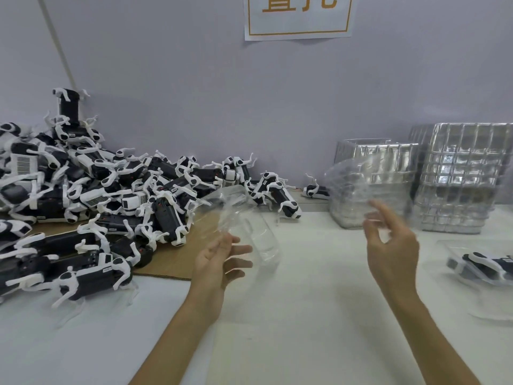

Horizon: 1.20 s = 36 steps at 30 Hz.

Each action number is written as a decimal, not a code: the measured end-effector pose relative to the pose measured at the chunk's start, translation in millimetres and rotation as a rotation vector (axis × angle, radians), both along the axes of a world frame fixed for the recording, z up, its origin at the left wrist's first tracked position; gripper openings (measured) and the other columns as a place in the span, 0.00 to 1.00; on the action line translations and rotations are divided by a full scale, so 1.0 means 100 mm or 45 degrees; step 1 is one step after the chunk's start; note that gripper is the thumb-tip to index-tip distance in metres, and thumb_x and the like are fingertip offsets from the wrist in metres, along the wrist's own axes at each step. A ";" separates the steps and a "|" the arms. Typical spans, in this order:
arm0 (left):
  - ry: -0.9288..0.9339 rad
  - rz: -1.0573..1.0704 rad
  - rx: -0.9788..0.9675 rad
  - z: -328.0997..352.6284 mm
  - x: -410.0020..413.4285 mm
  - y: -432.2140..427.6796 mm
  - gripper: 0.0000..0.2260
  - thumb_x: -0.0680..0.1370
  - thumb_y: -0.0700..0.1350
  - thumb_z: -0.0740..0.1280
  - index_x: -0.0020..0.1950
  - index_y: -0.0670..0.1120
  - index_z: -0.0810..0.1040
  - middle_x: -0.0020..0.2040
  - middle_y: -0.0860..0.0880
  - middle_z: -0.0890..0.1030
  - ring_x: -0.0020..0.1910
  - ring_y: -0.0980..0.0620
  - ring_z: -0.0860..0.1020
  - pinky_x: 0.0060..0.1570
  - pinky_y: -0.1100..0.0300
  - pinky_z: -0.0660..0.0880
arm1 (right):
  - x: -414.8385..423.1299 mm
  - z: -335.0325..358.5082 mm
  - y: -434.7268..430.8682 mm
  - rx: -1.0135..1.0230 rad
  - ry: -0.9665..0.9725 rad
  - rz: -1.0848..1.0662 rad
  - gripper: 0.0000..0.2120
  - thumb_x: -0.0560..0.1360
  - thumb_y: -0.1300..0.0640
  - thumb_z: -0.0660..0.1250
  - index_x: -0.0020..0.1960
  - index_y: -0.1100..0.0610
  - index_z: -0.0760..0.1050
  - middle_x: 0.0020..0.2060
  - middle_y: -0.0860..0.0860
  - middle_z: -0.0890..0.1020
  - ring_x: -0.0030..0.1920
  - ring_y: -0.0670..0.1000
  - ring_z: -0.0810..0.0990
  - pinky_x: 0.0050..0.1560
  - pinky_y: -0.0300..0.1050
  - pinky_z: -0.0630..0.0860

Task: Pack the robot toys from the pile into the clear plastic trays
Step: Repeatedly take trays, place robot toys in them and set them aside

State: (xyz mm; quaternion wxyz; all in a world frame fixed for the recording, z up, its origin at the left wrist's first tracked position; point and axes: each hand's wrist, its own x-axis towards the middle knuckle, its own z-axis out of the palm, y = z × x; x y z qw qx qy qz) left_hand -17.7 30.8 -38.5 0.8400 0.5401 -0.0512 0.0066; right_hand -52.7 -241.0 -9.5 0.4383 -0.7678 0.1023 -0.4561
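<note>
A clear tray [247,226], thin and see-through, hangs in mid-air above the white worktop [305,315], just near of the pile of black-and-white robot toys [111,190] heaped on cardboard [180,245] at the left. The person's left hand [219,257] has its grip closed on the tray's near edge, thumb over, fingers under. To the right, the right hand [394,245] is raised with fingers curled at the foot of a second tray [358,184], which is smeared by motion; whether that grip is pinching it cannot be told.

The trays look featherlight, flexible and slick, likely to buckle if squeezed mid-wall, so the rim is the place to hold them. The toys look stiff-bodied with thin white legs that could snag; the dark body seems the safer hold.

Stacks of nested trays [458,184] stand at the far right. A packed tray [480,265] lies at the right edge. A printed sign [298,15] hangs on the wall.
</note>
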 end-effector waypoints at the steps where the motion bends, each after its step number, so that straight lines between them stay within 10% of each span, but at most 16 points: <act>1: 0.024 0.011 -0.051 0.00 0.01 0.01 0.15 0.73 0.56 0.67 0.48 0.44 0.77 0.40 0.44 0.85 0.30 0.51 0.82 0.28 0.63 0.76 | 0.01 -0.02 -0.03 -0.142 0.046 -0.133 0.21 0.76 0.65 0.69 0.67 0.50 0.78 0.53 0.50 0.84 0.56 0.57 0.80 0.61 0.56 0.70; 9: 0.254 0.083 -0.187 -0.10 0.06 0.00 0.22 0.70 0.67 0.65 0.45 0.48 0.74 0.25 0.52 0.71 0.20 0.55 0.64 0.22 0.64 0.64 | 0.07 -0.32 0.06 -0.736 0.964 -0.151 0.29 0.78 0.60 0.64 0.77 0.47 0.64 0.74 0.49 0.68 0.74 0.53 0.62 0.76 0.54 0.46; 16: 0.253 0.040 -0.198 -0.10 0.07 0.00 0.17 0.73 0.65 0.65 0.42 0.52 0.76 0.24 0.54 0.68 0.19 0.57 0.63 0.21 0.64 0.58 | 0.00 -0.20 0.43 -0.514 -0.112 0.308 0.18 0.73 0.66 0.72 0.60 0.53 0.79 0.53 0.44 0.79 0.55 0.46 0.77 0.59 0.46 0.74; 23: 0.161 -0.154 0.027 -0.04 -0.03 -0.05 0.15 0.80 0.59 0.63 0.50 0.48 0.77 0.26 0.50 0.65 0.24 0.54 0.63 0.27 0.62 0.58 | -0.07 -0.25 0.70 -1.080 -0.012 0.348 0.24 0.68 0.47 0.77 0.64 0.45 0.79 0.63 0.42 0.79 0.63 0.51 0.73 0.65 0.55 0.65; 36: 0.066 -0.556 0.103 0.03 -0.15 -0.09 0.16 0.83 0.59 0.59 0.50 0.50 0.81 0.29 0.48 0.66 0.24 0.54 0.65 0.22 0.61 0.67 | -0.10 -0.22 0.70 -1.143 0.104 0.249 0.24 0.64 0.47 0.82 0.59 0.43 0.80 0.52 0.38 0.82 0.55 0.51 0.76 0.63 0.52 0.60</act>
